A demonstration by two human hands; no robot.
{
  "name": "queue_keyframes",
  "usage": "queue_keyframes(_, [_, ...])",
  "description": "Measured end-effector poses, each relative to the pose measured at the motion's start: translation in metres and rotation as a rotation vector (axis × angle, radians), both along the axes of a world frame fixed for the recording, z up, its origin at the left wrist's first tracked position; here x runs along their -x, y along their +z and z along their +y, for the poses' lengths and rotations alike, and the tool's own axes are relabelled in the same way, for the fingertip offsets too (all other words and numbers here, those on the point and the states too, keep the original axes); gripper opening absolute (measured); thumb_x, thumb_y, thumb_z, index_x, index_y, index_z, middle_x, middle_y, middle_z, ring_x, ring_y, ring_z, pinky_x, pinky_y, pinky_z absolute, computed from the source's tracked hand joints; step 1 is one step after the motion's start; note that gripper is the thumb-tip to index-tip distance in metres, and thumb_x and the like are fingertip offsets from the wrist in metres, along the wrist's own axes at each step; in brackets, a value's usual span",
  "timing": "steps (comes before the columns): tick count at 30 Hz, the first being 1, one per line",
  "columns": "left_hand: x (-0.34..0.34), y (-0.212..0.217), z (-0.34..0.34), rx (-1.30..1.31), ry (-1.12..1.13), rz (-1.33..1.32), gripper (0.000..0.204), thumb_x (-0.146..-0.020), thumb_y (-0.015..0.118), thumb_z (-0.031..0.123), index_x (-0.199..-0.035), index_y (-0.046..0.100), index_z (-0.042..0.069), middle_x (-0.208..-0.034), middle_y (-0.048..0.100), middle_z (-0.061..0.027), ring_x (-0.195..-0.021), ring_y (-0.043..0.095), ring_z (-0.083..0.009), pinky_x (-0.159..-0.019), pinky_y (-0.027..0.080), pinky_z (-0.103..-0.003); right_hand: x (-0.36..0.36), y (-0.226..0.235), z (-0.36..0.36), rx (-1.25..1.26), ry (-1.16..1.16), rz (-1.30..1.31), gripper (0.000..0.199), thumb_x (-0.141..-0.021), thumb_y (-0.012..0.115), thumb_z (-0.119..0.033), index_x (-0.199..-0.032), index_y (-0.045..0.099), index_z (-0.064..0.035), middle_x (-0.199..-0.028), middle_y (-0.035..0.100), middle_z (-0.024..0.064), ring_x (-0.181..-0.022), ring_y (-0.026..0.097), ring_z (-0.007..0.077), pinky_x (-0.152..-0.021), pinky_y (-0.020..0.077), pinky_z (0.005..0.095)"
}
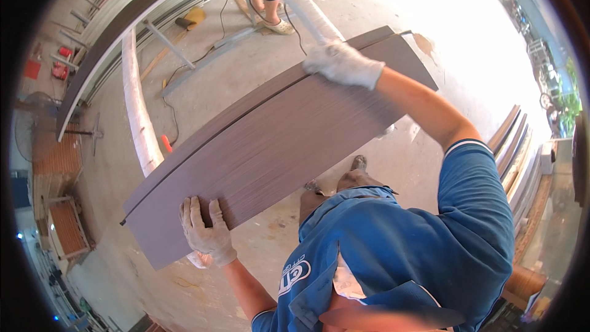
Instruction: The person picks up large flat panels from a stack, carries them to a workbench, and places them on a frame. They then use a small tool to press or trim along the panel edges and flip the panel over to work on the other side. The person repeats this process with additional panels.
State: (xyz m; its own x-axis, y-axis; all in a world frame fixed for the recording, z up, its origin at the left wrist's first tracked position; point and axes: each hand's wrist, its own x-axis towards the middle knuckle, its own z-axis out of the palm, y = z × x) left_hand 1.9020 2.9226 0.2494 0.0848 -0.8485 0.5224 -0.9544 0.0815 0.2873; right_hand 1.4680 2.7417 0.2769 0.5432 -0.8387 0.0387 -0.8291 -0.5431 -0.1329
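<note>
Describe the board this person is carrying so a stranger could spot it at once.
Above the pale concrete floor, between the gloved left hand and right hand, find the long board. It is broad, flat and dark brown-grey with fine grain, unlike the round white-wrapped poles nearby.

Hard daylight is flooding in from the upper right, blowing out the pale concrete floor (467, 43) to glaring white. The left side is sitting dimmer. Fisheye distortion is bending straight edges, and a dark vignette is ringing the frame.
</note>
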Motion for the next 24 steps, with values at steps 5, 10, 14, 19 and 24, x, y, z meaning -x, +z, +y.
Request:
queue_keyframes(5, [0.005,0.002,0.002,-0.052,0.050,0.016,0.039,-0.089,0.074,0.031,-0.113,0.071,0.000,-0.124,0.068,-0.0191,-0.119,0.061,-0.0404,-0.100,0.050,-0.047,0.167,0.000,-0.012,-0.023,-0.282,0.505,0.016,-0.092,0.055,-0.013,-0.098,0.071,-0.0130,-0.098,0.067,0.0058,-0.097,0.064,0.0265,-0.085,0.0533,0.0421])
queue_keyframes(10, [0.034,0.012,-0.006,-0.162,0.064,-0.053,0.041,-0.093,0.068,0.030,-0.121,0.067,0.000,-0.130,0.063,-0.0193,-0.126,0.055,-0.0397,-0.105,0.044,-0.048,0.320,-0.013,0.050,0.187,-0.511,0.241,0.014,-0.093,0.058,-0.016,-0.097,0.069,-0.0082,-0.103,0.065,0.0141,-0.097,0.065,0.0294,-0.084,0.0507,0.0446])
queue_keyframes(14, [0.114,0.010,-0.050,-0.179,-0.188,-0.205,0.045,-0.094,0.066,0.031,-0.127,0.062,0.001,-0.131,0.061,-0.0189,-0.126,0.051,-0.0393,-0.109,0.040,-0.048,0.355,-0.068,0.128,0.090,-0.813,-0.386,0.020,-0.094,0.064,-0.020,-0.102,0.067,-0.0018,-0.098,0.067,0.0176,-0.090,0.067,0.0306,-0.081,0.0501,0.0422])
queue_keyframes(19, [0.262,0.009,-0.119,-0.190,-0.445,-0.185,0.042,-0.095,0.065,0.032,-0.125,0.062,0.003,-0.128,0.060,-0.0185,-0.123,0.052,-0.0376,-0.105,0.042,-0.047,0.351,-0.121,0.231,-0.003,-0.944,-0.715,0.020,-0.093,0.066,-0.020,-0.100,0.066,-0.0010,-0.092,0.068,0.0170,-0.084,0.066,0.0296,-0.075,0.0499,0.0387])
queue_keyframes(24, [0.397,0.014,-0.152,-0.172,-0.576,-0.273,0.032,-0.096,0.063,0.034,-0.117,0.065,0.009,-0.118,0.062,-0.0142,-0.112,0.057,-0.0351,-0.096,0.047,-0.048,0.362,-0.160,0.319,-0.101,-1.096,-0.559,0.018,-0.092,0.068,-0.020,-0.097,0.066,-0.0027,-0.090,0.067,0.0153,-0.083,0.066,0.0312,-0.074,0.0498,0.0399])
